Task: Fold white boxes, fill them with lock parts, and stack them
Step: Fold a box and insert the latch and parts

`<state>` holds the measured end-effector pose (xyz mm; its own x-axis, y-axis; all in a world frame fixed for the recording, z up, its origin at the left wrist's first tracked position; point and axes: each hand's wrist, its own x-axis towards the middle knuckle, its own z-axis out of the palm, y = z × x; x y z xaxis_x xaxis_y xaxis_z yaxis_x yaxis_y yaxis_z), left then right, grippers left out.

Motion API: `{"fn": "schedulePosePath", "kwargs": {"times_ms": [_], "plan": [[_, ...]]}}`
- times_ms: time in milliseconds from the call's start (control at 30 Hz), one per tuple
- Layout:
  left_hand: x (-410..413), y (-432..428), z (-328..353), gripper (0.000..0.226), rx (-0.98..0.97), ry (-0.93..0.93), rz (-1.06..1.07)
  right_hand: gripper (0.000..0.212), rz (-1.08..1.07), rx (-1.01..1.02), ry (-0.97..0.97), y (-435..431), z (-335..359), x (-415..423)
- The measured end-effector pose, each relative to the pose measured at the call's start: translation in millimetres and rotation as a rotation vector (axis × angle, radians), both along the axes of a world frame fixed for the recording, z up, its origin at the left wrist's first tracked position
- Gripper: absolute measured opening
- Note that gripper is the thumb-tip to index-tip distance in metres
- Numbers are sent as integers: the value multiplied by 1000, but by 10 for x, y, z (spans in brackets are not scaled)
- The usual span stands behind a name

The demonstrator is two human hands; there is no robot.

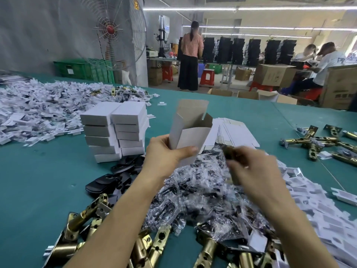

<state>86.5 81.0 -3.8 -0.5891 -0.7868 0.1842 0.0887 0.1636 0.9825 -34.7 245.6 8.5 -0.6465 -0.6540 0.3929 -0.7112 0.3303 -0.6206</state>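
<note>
My left hand point(166, 151) grips an opened white box point(191, 130) upright above the table, its top flaps standing open and its brown inside showing. Just to the right of the box, my right hand point(255, 169) holds a brass latch part point(229, 151), blurred by motion. Two stacks of closed white boxes point(116, 130) stand to the left of the held box. Flat unfolded box blanks point(235, 132) lie fanned out behind it. Under my hands lies a heap of small clear bags of dark screws point(202, 192).
Brass latches point(150, 246) crowd the near table edge, and more brass latches point(318, 140) lie at the right. Black plates point(116, 176) sit beside the stacks. White paper inserts point(38, 111) cover the far left and white paper inserts point(316, 198) the near right. People work beyond the green table point(38, 180).
</note>
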Motion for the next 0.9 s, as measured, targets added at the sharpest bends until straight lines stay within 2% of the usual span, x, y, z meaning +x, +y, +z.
{"fn": "schedulePosePath", "kwargs": {"times_ms": [67, 133, 233, 367, 433, 600, 800, 900], "plan": [[14, 12, -10, 31, -38, -151, -47, 29, 42, -322, -32, 94, 181, -45], [16, 53, -14, 35, -39, -255, -152, 31, 114, -559, -41, 161, 327, -32], [18, 84, -4, 39, -10, -329, -287, 31, 190, -711, -80, 179, 403, 1], [41, 93, 16, 33, 13, -310, -423, 52, 218, -751, -105, 153, 374, 2], [41, 104, 20, 35, -2, -305, -452, 58, 239, -760, -25, 142, 371, 12], [37, 149, 1, 35, -46, -305, -535, 48, 320, -741, 125, 100, 351, 68], [15, 166, -9, 43, -40, -226, -497, 50, 219, -579, 268, 85, 329, 145], [4, 165, -4, 35, -47, -192, -487, 38, 217, -497, 257, 83, 308, 147]]}}
